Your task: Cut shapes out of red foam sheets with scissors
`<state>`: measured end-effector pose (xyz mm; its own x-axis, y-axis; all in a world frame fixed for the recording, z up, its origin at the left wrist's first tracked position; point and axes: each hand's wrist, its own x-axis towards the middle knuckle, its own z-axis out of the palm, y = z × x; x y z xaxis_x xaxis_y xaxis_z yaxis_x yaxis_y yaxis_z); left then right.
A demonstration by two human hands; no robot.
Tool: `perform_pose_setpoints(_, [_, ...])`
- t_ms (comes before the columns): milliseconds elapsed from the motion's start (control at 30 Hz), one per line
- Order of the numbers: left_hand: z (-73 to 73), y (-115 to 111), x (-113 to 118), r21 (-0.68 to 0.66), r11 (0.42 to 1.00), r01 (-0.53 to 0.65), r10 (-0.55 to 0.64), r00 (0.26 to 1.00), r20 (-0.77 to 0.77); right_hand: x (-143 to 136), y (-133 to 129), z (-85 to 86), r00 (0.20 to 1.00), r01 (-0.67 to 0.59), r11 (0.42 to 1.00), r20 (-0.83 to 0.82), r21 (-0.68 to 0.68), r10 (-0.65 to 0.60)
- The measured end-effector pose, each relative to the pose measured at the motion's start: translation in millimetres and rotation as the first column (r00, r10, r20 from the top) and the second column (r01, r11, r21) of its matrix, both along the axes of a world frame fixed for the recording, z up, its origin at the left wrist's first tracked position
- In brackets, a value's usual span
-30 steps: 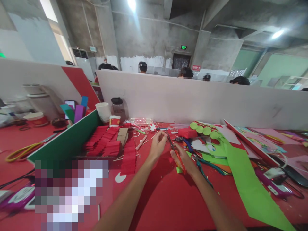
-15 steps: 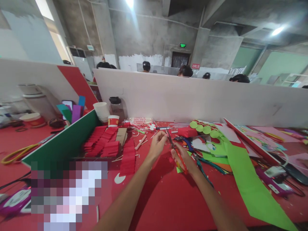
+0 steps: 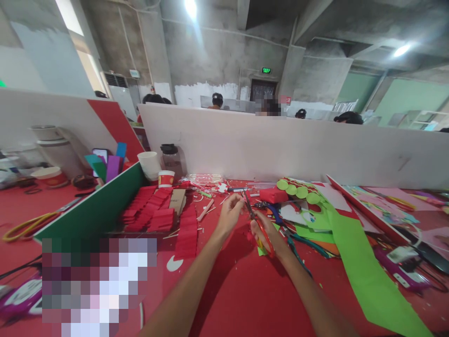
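In the head view my right hand (image 3: 272, 230) is wrapped round scissors (image 3: 250, 208) with orange-red handles, their blades pointing up and away from me. My left hand (image 3: 229, 216) is closed in a pinch just left of the blade tips. Whatever lies between its fingertips is too small to name. Left of that hand hangs a strip of red crepe paper (image 3: 186, 234) over the table, beside a pile of folded red paper pieces (image 3: 149, 210). Pliers with blue handles (image 3: 275, 214) lie beyond my right hand.
A long green paper strip (image 3: 365, 262) runs down the right side, near green paper discs (image 3: 302, 192). A green divider (image 3: 87, 203), paper cups (image 3: 166, 179) and a bottle (image 3: 170, 159) stand at left. A white partition (image 3: 280, 145) closes off the back, with people's heads beyond it.
The view has shifted slightly, so the table sits a little lower in it. Both hands keep nearly the same place, the scissors still at the left fingertips.
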<state>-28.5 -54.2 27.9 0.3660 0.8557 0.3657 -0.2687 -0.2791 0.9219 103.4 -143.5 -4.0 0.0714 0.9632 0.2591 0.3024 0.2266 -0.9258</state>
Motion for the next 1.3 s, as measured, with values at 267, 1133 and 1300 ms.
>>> perform_pose_setpoints(267, [-3.4, 3.8, 0.5, -0.010, 1.000, -0.004, 0.004, 1.000, -0.003, 0.4, 0.6, -1.3, 1.000, 0.019, 1.000, 0.006, 0.005, -0.019])
perform_pose_setpoints(1133, [0.8, 1.0, 0.0, -0.008, 1.000, 0.005, -0.005, 1.000, 0.014, -0.8, 3.1, -4.3, 1.000, 0.023, 1.000, -0.002, 0.009, -0.023])
perform_pose_setpoints(1300, [-0.5, 2.0, 0.5, -0.018, 1.000, 0.018, -0.018, 0.999, 0.030, -2.1, 1.7, -3.1, 0.999, 0.038, 0.999, 0.007, 0.005, -0.038])
